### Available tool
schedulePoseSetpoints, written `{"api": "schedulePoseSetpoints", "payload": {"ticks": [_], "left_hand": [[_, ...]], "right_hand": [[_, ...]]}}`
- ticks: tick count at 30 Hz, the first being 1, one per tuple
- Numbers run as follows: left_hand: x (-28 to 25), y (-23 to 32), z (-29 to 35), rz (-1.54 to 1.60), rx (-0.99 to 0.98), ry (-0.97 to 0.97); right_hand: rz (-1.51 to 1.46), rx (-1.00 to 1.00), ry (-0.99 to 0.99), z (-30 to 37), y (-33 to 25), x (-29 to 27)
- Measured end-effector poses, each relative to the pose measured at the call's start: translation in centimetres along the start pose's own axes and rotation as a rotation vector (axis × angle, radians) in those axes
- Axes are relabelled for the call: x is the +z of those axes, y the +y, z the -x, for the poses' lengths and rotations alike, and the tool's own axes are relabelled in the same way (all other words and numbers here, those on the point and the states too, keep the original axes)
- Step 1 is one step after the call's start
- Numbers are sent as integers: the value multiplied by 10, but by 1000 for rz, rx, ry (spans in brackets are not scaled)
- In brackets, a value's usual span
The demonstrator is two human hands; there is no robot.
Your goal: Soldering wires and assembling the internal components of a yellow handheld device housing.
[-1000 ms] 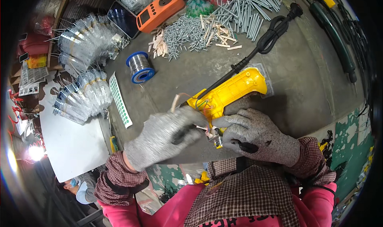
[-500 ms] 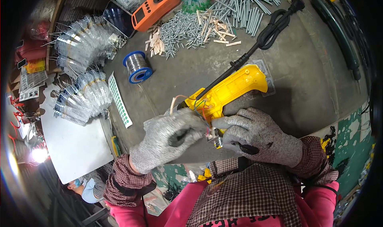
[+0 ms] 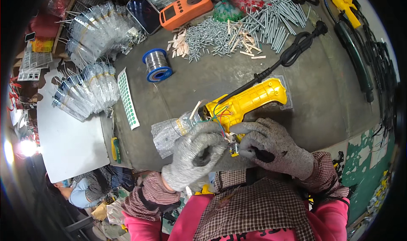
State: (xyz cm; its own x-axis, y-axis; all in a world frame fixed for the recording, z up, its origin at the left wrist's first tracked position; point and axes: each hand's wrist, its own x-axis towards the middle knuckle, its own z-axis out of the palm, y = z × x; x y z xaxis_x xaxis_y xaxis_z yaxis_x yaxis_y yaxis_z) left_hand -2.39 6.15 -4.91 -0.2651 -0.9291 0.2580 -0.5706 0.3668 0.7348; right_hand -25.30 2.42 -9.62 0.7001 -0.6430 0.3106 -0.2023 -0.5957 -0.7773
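Swung in toward the person's body, the gloved left hand (image 3: 197, 154) no longer covered a clear plastic packet (image 3: 164, 137), which now showed just beside it on the tabletop (image 3: 322, 101). Its fingers were curled, tips gathered at some thin wires (image 3: 221, 114); from where I stood I couldn't tell whether they gripped one. Across from it, the gloved right hand (image 3: 277, 147) had bent its fingers around a small metal part (image 3: 234, 149) and pinched it near the tabletop's close edge, between the two hands.

Just beyond the fingers lay the yellow shell (image 3: 254, 101), hollow side up, its left end near the packet. Red, green and blue wires came out of it, and a black cord (image 3: 271, 68) ran up from it to a tied bundle at the right.

Farther back sat a heap of short screws (image 3: 203, 39), longer screws (image 3: 282, 22) and an orange meter (image 3: 186, 10). To the left stood a blue-ended spool of solder (image 3: 157, 66), near a strip of green dot stickers (image 3: 129, 99).
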Motion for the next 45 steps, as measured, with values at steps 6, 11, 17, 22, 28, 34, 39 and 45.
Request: {"api": "schedulePoseSetpoints", "payload": {"ticks": [6,11,17,22,28,34,39,45], "left_hand": [[-25,15,-6,-332,158,-1],[-34,17,-55,-442,-92,-15],[-27,-10,-28,553,-345,19],[-12,-19,-17,-25,10,106],[-9,-26,-6,152,-79,99],[-36,-29,-4,-211,-110,155],[-59,-26,24,-698,107,56],[-4,-20,19,-501,184,-227]], "right_hand": [[90,38,-109,-11,-10,-27],[-117,206,21,-80,-21,-51],[-90,305,-144,-94,-35,-70],[63,14,-95,-89,-32,-57],[119,171,41,-77,-23,-40],[-93,227,41,-71,-23,-49],[56,220,135,-27,-16,-91],[-58,297,34,-35,-4,-93]]}}
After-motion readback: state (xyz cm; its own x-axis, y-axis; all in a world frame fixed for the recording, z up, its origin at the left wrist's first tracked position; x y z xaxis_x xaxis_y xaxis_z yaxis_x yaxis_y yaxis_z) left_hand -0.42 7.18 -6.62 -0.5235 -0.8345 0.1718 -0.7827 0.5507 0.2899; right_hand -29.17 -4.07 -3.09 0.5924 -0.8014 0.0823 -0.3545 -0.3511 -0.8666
